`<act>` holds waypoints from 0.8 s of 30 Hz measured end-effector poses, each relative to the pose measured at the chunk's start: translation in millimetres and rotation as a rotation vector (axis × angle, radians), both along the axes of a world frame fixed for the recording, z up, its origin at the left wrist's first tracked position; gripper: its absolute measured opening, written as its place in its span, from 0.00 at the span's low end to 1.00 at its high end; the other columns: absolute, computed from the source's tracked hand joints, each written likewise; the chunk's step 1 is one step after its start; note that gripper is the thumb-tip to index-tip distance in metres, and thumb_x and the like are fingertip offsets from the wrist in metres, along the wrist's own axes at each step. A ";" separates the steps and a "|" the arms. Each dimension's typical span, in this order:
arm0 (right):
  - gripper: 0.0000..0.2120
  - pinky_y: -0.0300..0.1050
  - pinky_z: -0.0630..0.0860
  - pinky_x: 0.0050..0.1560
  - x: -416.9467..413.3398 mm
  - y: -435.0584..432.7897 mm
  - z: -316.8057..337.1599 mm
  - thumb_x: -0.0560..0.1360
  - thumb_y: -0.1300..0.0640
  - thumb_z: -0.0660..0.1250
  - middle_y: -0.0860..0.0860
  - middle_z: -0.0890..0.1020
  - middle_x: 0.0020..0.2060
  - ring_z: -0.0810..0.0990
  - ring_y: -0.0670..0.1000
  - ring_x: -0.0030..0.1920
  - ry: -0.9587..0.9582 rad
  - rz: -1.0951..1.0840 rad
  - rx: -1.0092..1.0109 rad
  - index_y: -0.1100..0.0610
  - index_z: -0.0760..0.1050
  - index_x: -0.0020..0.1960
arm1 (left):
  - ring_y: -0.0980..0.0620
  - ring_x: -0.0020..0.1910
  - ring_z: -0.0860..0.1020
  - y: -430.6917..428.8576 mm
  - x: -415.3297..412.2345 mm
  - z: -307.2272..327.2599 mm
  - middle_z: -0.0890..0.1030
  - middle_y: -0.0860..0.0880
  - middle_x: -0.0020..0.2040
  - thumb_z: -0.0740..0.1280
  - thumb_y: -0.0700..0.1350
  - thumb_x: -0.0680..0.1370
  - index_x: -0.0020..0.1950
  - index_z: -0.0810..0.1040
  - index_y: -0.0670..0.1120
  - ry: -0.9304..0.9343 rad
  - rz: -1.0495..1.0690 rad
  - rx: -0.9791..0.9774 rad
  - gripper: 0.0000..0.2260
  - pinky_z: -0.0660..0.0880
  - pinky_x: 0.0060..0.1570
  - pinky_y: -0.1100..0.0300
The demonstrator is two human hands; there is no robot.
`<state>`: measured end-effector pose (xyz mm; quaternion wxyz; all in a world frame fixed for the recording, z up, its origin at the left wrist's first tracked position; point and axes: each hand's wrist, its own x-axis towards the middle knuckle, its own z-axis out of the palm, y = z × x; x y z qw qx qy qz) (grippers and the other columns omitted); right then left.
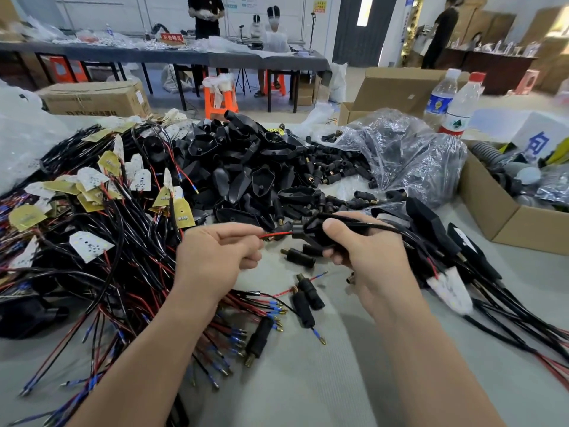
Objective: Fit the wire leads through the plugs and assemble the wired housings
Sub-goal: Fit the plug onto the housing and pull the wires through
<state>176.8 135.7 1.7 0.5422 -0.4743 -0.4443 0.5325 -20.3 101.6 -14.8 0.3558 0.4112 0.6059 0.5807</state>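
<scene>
A single wide-angle view looks from the person's head, forward and down over the desk (308, 392), close above the left hand (215, 257) and right hand (372, 260) at mid-frame; its upper part reaches across the room to the far tables (234, 58)

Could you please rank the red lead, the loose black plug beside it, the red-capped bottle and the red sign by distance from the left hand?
1. red lead, pinched in the left hand.
2. loose black plug, on the table just right.
3. red-capped bottle, far right.
4. red sign, back table.
</scene>
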 end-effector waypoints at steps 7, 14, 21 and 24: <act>0.04 0.34 0.71 0.23 -6.5 5.4 -3.0 0.74 0.66 0.73 0.55 0.83 0.31 0.77 0.48 0.24 0.357 0.031 -0.244 0.61 0.80 0.41 | 0.56 0.30 0.82 -0.2 -2.1 -7.1 0.85 0.53 0.33 0.74 0.39 0.77 0.43 0.87 0.58 0.128 0.310 0.213 0.13 0.79 0.34 0.67; 0.16 0.39 0.81 0.44 1.0 5.2 -3.5 0.75 0.73 0.66 0.56 0.86 0.50 0.83 0.48 0.40 0.525 0.186 -0.136 0.61 0.80 0.60 | 0.56 0.29 0.78 4.9 -8.1 -1.5 0.85 0.46 0.36 0.67 0.29 0.78 0.46 0.87 0.47 -0.248 0.117 0.115 0.16 0.75 0.30 0.66; 0.25 0.40 0.75 0.45 -20.3 -3.3 -18.9 0.68 0.63 0.74 0.42 0.83 0.40 0.80 0.44 0.40 -0.524 0.272 0.234 0.41 0.80 0.60 | 0.54 0.29 0.74 3.6 -4.0 -0.7 0.81 0.45 0.35 0.62 0.31 0.75 0.43 0.89 0.43 -0.655 -0.317 0.040 0.16 0.72 0.30 0.65; 0.18 0.45 0.79 0.48 -17.4 -2.7 -17.4 0.66 0.55 0.77 0.43 0.86 0.41 0.83 0.45 0.41 -0.429 0.265 0.180 0.43 0.82 0.55 | 0.54 0.28 0.74 5.3 -8.1 -0.1 0.81 0.45 0.35 0.61 0.30 0.76 0.38 0.87 0.45 -0.717 -0.248 0.084 0.18 0.71 0.29 0.65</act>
